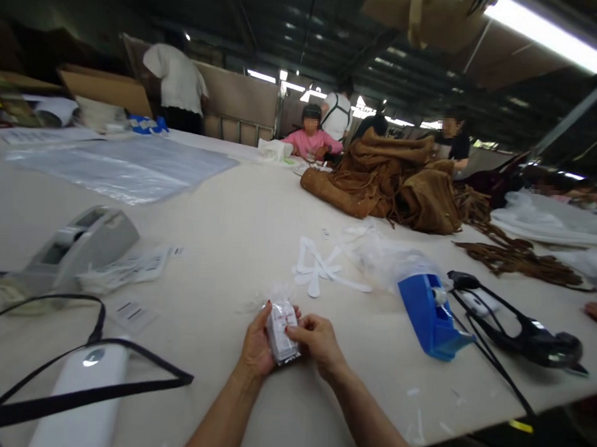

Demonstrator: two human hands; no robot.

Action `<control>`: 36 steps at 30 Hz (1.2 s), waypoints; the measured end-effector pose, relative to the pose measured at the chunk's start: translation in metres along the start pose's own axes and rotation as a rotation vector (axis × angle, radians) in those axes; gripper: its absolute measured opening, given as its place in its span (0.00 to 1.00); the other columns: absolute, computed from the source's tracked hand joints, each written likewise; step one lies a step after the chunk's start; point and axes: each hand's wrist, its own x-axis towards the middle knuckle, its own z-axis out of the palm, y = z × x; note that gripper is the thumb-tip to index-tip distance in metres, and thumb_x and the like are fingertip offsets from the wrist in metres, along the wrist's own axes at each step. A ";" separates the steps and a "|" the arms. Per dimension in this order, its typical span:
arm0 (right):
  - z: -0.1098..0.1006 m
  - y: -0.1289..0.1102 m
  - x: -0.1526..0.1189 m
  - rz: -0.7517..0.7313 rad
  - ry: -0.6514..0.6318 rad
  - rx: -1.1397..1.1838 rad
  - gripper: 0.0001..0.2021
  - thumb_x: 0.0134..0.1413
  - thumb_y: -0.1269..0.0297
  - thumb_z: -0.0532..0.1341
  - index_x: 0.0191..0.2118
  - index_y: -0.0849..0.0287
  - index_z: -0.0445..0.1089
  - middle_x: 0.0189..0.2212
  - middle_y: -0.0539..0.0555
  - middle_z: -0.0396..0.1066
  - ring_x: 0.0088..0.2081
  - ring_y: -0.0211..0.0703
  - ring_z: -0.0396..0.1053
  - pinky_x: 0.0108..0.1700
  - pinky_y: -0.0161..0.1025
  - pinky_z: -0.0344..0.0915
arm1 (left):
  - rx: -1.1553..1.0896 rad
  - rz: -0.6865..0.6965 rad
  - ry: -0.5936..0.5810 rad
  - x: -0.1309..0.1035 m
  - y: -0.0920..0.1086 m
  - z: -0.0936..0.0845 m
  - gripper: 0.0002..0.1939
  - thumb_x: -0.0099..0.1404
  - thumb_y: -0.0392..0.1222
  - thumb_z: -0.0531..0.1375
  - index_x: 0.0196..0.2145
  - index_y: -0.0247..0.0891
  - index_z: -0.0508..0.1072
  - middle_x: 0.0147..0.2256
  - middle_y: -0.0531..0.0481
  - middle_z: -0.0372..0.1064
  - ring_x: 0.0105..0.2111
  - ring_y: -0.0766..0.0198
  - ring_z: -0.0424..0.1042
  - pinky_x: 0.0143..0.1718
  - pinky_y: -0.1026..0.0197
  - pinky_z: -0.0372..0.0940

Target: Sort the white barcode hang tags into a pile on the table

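My left hand [261,345] is wrapped round a small clear plastic packet [283,331] with a stack of white tags or cards inside. My right hand [319,341] pinches the packet's right side, thumb on its front. Red print shows faintly on the white contents. The packet is tilted, just above the table [217,246]. Beyond it lie several white paper strips [321,268] with rounded ends, in a loose pile. Crumpled clear plastic bags [391,255] rest to the right of those strips.
A blue tape dispenser [426,317] and a black strapped device [527,332] stand at right, a grey tape dispenser [85,239] and white power bank [87,392] at left. Brown suede garments [395,182] are heaped behind. Clear plastic sheets [131,165] lie far left. Several people work beyond.
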 end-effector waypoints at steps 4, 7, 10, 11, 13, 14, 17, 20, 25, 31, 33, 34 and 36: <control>-0.008 0.004 0.000 0.072 -0.023 0.053 0.22 0.26 0.52 0.69 0.22 0.64 0.61 0.17 0.50 0.62 0.19 0.34 0.56 0.22 0.32 0.50 | 0.022 0.016 -0.036 -0.002 -0.002 -0.003 0.21 0.46 0.36 0.65 0.40 0.27 0.72 0.37 0.37 0.74 0.37 0.51 0.73 0.43 0.53 0.69; -0.009 0.007 0.000 0.032 0.024 0.065 0.23 0.28 0.50 0.68 0.23 0.64 0.61 0.17 0.49 0.61 0.19 0.33 0.56 0.22 0.32 0.51 | 0.064 0.040 -0.052 -0.001 -0.006 -0.003 0.21 0.41 0.30 0.66 0.37 0.26 0.72 0.36 0.37 0.74 0.35 0.52 0.74 0.43 0.52 0.70; -0.013 0.008 0.000 -0.040 0.105 0.073 0.24 0.32 0.47 0.67 0.24 0.63 0.60 0.19 0.49 0.61 0.22 0.33 0.57 0.24 0.32 0.54 | 0.086 0.064 -0.029 0.002 -0.009 -0.001 0.19 0.41 0.28 0.66 0.35 0.27 0.72 0.32 0.39 0.75 0.33 0.52 0.74 0.43 0.52 0.70; -0.017 0.008 0.001 -0.058 0.135 0.074 0.24 0.33 0.46 0.67 0.24 0.63 0.60 0.19 0.49 0.61 0.22 0.33 0.57 0.24 0.32 0.53 | 0.087 0.068 -0.022 0.003 -0.009 -0.001 0.19 0.42 0.27 0.65 0.36 0.27 0.72 0.33 0.39 0.75 0.34 0.53 0.74 0.43 0.53 0.70; -0.030 0.007 0.001 -0.086 0.189 0.078 0.25 0.34 0.45 0.66 0.25 0.63 0.60 0.20 0.49 0.62 0.23 0.33 0.57 0.24 0.31 0.52 | 0.077 0.076 -0.008 0.004 -0.008 -0.002 0.19 0.45 0.27 0.65 0.38 0.27 0.73 0.36 0.39 0.74 0.38 0.54 0.74 0.44 0.56 0.70; -0.040 0.007 0.001 -0.105 0.216 0.076 0.25 0.34 0.45 0.66 0.27 0.62 0.59 0.21 0.49 0.62 0.23 0.33 0.56 0.24 0.31 0.51 | 0.065 0.080 0.001 0.005 -0.007 -0.003 0.19 0.46 0.27 0.64 0.39 0.27 0.72 0.39 0.39 0.74 0.40 0.55 0.73 0.45 0.58 0.70; -0.074 0.009 -0.003 -0.190 0.318 -0.164 0.25 0.38 0.42 0.63 0.30 0.61 0.60 0.23 0.51 0.63 0.25 0.38 0.59 0.27 0.35 0.53 | 0.017 0.099 0.026 0.003 -0.003 -0.005 0.17 0.50 0.27 0.62 0.40 0.28 0.72 0.41 0.40 0.73 0.42 0.58 0.72 0.46 0.61 0.69; -0.094 0.011 -0.013 -0.409 0.546 -0.746 0.26 0.43 0.40 0.58 0.36 0.61 0.67 0.37 0.60 0.66 0.40 0.53 0.62 0.41 0.48 0.58 | -0.015 0.096 0.018 0.001 -0.001 -0.004 0.17 0.51 0.28 0.61 0.41 0.28 0.72 0.41 0.40 0.73 0.43 0.58 0.72 0.47 0.60 0.69; -0.045 0.010 -0.028 -0.446 0.318 -0.697 0.19 0.51 0.47 0.57 0.38 0.60 0.66 0.34 0.54 0.66 0.37 0.43 0.63 0.42 0.41 0.59 | 0.012 0.093 -0.038 -0.001 -0.006 0.000 0.18 0.51 0.31 0.64 0.42 0.29 0.72 0.43 0.40 0.72 0.43 0.55 0.72 0.44 0.58 0.70; 0.006 0.007 -0.014 -0.141 0.070 -0.153 0.19 0.32 0.55 0.68 0.24 0.63 0.61 0.20 0.48 0.60 0.24 0.34 0.55 0.27 0.33 0.53 | 0.079 0.059 -0.124 -0.005 -0.007 -0.002 0.22 0.45 0.36 0.69 0.40 0.27 0.74 0.38 0.39 0.74 0.37 0.53 0.74 0.39 0.58 0.71; 0.002 0.003 -0.011 -0.105 0.056 -0.067 0.19 0.30 0.54 0.68 0.22 0.64 0.63 0.18 0.48 0.60 0.23 0.33 0.54 0.26 0.32 0.52 | 0.080 0.062 -0.119 -0.005 -0.006 -0.002 0.23 0.43 0.37 0.70 0.38 0.27 0.74 0.36 0.38 0.74 0.34 0.53 0.74 0.37 0.57 0.72; -0.001 0.001 -0.011 -0.089 0.048 -0.065 0.19 0.31 0.53 0.67 0.21 0.65 0.64 0.18 0.48 0.59 0.22 0.33 0.53 0.26 0.32 0.51 | 0.082 0.060 -0.113 -0.005 -0.006 -0.001 0.22 0.42 0.36 0.71 0.37 0.28 0.74 0.34 0.38 0.74 0.32 0.52 0.74 0.35 0.56 0.72; -0.006 -0.003 -0.012 -0.063 0.030 -0.083 0.19 0.33 0.51 0.66 0.22 0.66 0.68 0.17 0.49 0.60 0.22 0.33 0.53 0.25 0.32 0.51 | 0.087 0.055 -0.092 -0.005 -0.006 -0.001 0.20 0.42 0.35 0.70 0.35 0.28 0.74 0.30 0.39 0.75 0.29 0.53 0.74 0.32 0.55 0.72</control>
